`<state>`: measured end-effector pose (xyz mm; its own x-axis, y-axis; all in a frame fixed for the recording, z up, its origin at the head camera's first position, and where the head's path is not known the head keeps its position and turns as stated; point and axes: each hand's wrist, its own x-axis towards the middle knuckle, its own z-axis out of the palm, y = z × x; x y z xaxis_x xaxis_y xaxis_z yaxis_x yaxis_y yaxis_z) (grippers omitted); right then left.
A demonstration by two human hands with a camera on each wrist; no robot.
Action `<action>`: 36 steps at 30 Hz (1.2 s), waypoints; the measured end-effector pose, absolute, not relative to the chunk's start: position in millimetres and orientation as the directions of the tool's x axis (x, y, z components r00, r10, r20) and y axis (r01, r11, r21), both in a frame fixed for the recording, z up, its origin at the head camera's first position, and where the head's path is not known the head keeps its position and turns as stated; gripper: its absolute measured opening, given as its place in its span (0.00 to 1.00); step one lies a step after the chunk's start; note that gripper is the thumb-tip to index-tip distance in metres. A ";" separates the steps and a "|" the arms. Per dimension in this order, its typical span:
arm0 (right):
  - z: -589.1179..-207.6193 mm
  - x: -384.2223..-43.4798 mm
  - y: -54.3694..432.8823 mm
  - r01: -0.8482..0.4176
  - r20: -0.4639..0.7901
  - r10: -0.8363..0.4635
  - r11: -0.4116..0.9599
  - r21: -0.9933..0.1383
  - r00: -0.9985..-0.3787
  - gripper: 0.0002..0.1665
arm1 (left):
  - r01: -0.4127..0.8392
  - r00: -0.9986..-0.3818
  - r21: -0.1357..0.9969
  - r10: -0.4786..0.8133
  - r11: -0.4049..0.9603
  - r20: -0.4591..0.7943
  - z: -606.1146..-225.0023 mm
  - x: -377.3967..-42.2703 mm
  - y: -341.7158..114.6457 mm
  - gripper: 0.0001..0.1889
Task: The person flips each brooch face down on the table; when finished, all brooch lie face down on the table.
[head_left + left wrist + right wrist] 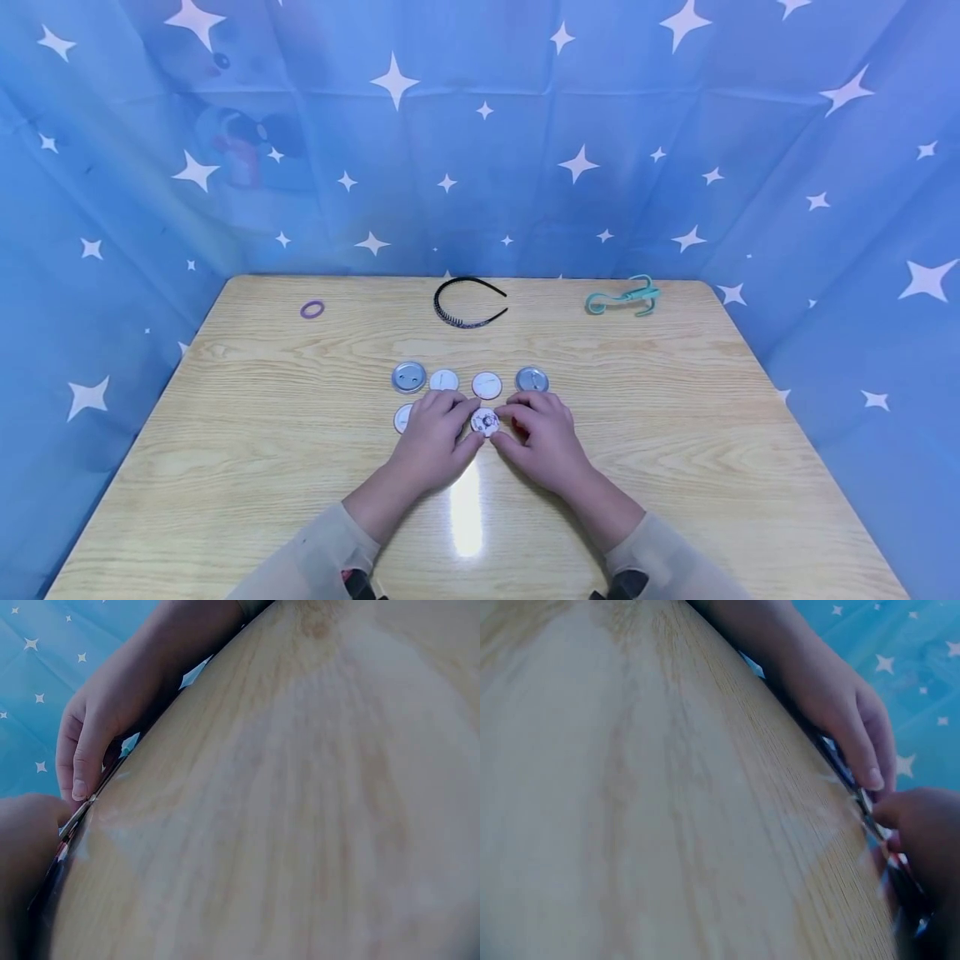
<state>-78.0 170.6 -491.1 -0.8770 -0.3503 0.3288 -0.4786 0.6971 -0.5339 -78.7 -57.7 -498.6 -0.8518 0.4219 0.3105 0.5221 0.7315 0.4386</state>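
Observation:
In the head view a small round button badge, its printed face up, lies between both hands. My left hand holds its left edge with thumb and forefinger. Across from it, my right hand holds the right edge the same way. Another badge is partly covered by the left hand. Something red peeks out under the right hand, mostly hidden. Both wrist views catch the hands at a low angle, the badges showing only as thin edges.
Behind the hands is a row of face-down badges: a silver one, two white-backed ones and another silver one. Farther back lie a purple ring, a black headband and a teal clip-like item. A starry blue curtain surrounds the table.

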 end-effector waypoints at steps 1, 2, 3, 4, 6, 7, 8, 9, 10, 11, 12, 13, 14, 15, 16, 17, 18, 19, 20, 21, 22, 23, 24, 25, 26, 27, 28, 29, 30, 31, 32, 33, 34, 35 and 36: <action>-491.1 -78.0 170.5 -0.477 0.328 -0.350 0.698 -0.533 -0.878 0.20 | 0.522 -0.852 0.434 0.422 0.735 0.309 -498.6 -78.4 -57.8 0.25; -491.0 -78.1 170.2 -0.476 0.326 -0.349 0.699 -0.533 -0.878 0.20 | 0.522 -0.852 0.427 0.424 0.738 0.308 -498.7 -78.2 -57.9 0.24; -491.0 -78.2 170.0 -0.476 0.325 -0.349 0.700 -0.533 -0.879 0.20 | 0.523 -0.851 0.419 0.426 0.742 0.308 -498.8 -78.2 -57.9 0.23; -490.9 -78.2 169.9 -0.475 0.324 -0.349 0.699 -0.534 -0.879 0.20 | 0.527 -0.848 0.412 0.429 0.744 0.310 -499.0 -78.2 -57.9 0.22; -490.3 -78.0 169.7 -0.472 0.322 -0.348 0.697 -0.540 -0.881 0.20 | 0.531 -0.845 0.401 0.432 0.746 0.314 -499.5 -78.4 -57.7 0.21; -490.2 -77.9 169.7 -0.472 0.323 -0.346 0.697 -0.540 -0.881 0.20 | 0.533 -0.844 0.399 0.433 0.746 0.317 -499.7 -78.5 -57.8 0.20; -490.0 -77.9 169.6 -0.472 0.324 -0.345 0.695 -0.542 -0.881 0.19 | 0.534 -0.843 0.397 0.433 0.747 0.318 -499.9 -78.6 -57.8 0.19; -489.9 -77.9 169.6 -0.471 0.324 -0.344 0.695 -0.543 -0.881 0.20 | 0.534 -0.843 0.397 0.433 0.747 0.320 -499.9 -78.7 -57.8 0.19; -489.8 -77.9 169.5 -0.471 0.324 -0.343 0.695 -0.543 -0.882 0.20 | 0.534 -0.843 0.399 0.431 0.746 0.323 -500.2 -78.8 -57.9 0.19; -489.8 -78.1 169.5 -0.469 0.323 -0.343 0.696 -0.543 -0.882 0.20 | 0.534 -0.843 0.401 0.429 0.744 0.326 -500.4 -79.0 -58.0 0.19; -489.8 -78.4 169.4 -0.468 0.322 -0.342 0.696 -0.544 -0.883 0.20 | 0.534 -0.843 0.404 0.427 0.743 0.328 -500.7 -79.1 -58.1 0.19; -489.8 -78.5 169.4 -0.466 0.320 -0.341 0.698 -0.543 -0.884 0.20 | 0.533 -0.843 0.407 0.425 0.741 0.329 -501.1 -79.4 -58.2 0.19; -489.8 -78.8 169.4 -0.463 0.316 -0.340 0.700 -0.544 -0.886 0.20 | 0.532 -0.844 0.411 0.423 0.741 0.330 -501.7 -79.6 -58.4 0.19; -490.0 -79.1 169.4 -0.462 0.315 -0.340 0.700 -0.544 -0.886 0.20 | 0.531 -0.845 0.414 0.422 0.739 0.330 -502.2 -79.9 -58.6 0.19; -490.3 -79.4 169.4 -0.461 0.316 -0.338 0.700 -0.545 -0.887 0.19 | 0.528 -0.846 0.417 0.419 0.740 0.328 -502.7 -80.2 -58.6 0.19; -490.5 -79.6 169.4 -0.461 0.316 -0.337 0.700 -0.546 -0.887 0.19 | 0.526 -0.848 0.420 0.418 0.739 0.327 -503.0 -80.3 -58.6 0.19; -490.8 -79.7 169.4 -0.461 0.317 -0.336 0.699 -0.547 -0.887 0.19 | 0.524 -0.849 0.424 0.416 0.738 0.326 -503.4 -80.5 -58.6 0.19; -491.0 -79.8 169.5 -0.461 0.319 -0.335 0.698 -0.548 -0.887 0.19 | 0.523 -0.850 0.429 0.414 0.736 0.325 -503.6 -80.6 -58.7 0.18; -491.3 -79.9 169.5 -0.462 0.321 -0.335 0.697 -0.548 -0.886 0.19 | 0.523 -0.850 0.434 0.412 0.734 0.327 -503.6 -80.7 -58.7 0.18; -491.4 -80.0 169.6 -0.464 0.325 -0.334 0.695 -0.549 -0.885 0.19 | 0.524 -0.850 0.439 0.411 0.730 0.330 -503.5 -80.8 -58.7 0.18; -491.6 -80.2 169.7 -0.465 0.327 -0.333 0.694 -0.549 -0.884 0.19 | 0.524 -0.850 0.447 0.408 0.725 0.334 -503.3 -81.0 -58.7 0.18; -491.7 -80.5 169.8 -0.465 0.327 -0.333 0.693 -0.551 -0.884 0.19 | 0.526 -0.849 0.453 0.406 0.720 0.339 -503.3 -81.3 -58.8 0.18; -491.8 -80.9 169.9 -0.466 0.328 -0.333 0.691 -0.552 -0.884 0.19 | 0.528 -0.847 0.459 0.404 0.714 0.345 -503.2 -81.6 -58.9 0.17; -491.9 -81.2 170.0 -0.466 0.329 -0.332 0.690 -0.555 -0.884 0.18 | 0.529 -0.846 0.465 0.402 0.710 0.349 -503.2 -82.1 -58.9 0.18; -491.9 -81.6 170.2 -0.466 0.331 -0.331 0.688 -0.556 -0.884 0.18 | 0.530 -0.846 0.469 0.400 0.706 0.353 -503.1 -82.4 -58.9 0.18; -491.9 -82.1 170.2 -0.466 0.332 -0.330 0.686 -0.558 -0.883 0.18 | 0.532 -0.844 0.472 0.399 0.703 0.357 -503.1 -82.8 -58.8 0.18; -491.9 -82.2 170.3 -0.466 0.334 -0.328 0.684 -0.561 -0.884 0.18 | 0.533 -0.843 0.477 0.397 0.699 0.361 -503.1 -83.2 -58.8 0.18; -491.9 -82.4 170.3 -0.466 0.335 -0.327 0.682 -0.564 -0.884 0.18 | 0.535 -0.842 0.479 0.397 0.696 0.365 -503.2 -83.5 -58.7 0.18; -491.7 -82.5 170.2 -0.467 0.337 -0.326 0.679 -0.566 -0.883 0.18 | 0.537 -0.841 0.483 0.395 0.692 0.369 -503.2 -83.7 -58.7 0.18; -491.6 -82.4 170.1 -0.466 0.338 -0.324 0.676 -0.570 -0.883 0.18 | 0.537 -0.841 0.487 0.394 0.688 0.370 -503.3 -83.7 -58.8 0.18; -491.7 -82.2 170.0 -0.466 0.338 -0.323 0.673 -0.575 -0.884 0.18 | 0.538 -0.840 0.491 0.393 0.685 0.373 -503.3 -83.7 -58.9 0.18; -491.6 -82.1 169.8 -0.465 0.337 -0.322 0.669 -0.580 -0.885 0.17 | 0.540 -0.840 0.495 0.392 0.681 0.375 -503.4 -83.5 -59.0 0.18; -491.7 -81.9 169.6 -0.463 0.336 -0.321 0.665 -0.585 -0.885 0.16 | 0.541 -0.839 0.499 0.392 0.677 0.378 -503.5 -83.3 -59.2 0.17; -491.6 -81.9 169.3 -0.462 0.335 -0.321 0.662 -0.590 -0.886 0.15 | 0.542 -0.838 0.501 0.391 0.674 0.380 -503.5 -83.1 -59.4 0.17; -491.7 -81.7 169.1 -0.461 0.335 -0.319 0.660 -0.592 -0.887 0.15 | 0.544 -0.837 0.503 0.391 0.672 0.383 -503.5 -83.0 -59.5 0.17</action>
